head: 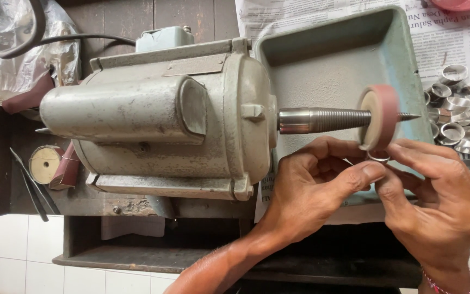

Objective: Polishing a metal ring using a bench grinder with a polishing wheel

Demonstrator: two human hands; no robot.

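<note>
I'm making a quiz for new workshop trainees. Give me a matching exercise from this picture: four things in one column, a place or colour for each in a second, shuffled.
Things:
1. Polishing wheel
2. Small metal ring
3. Heap of metal rings
4. Tray

Places or colours:
A. On newspaper at the right edge
B. Green, lying under the spindle
C. Pinched between left hand and right hand
D. Pink, mounted on the threaded spindle

Pairs: 1-D, 2-C, 3-A, 4-B
</note>
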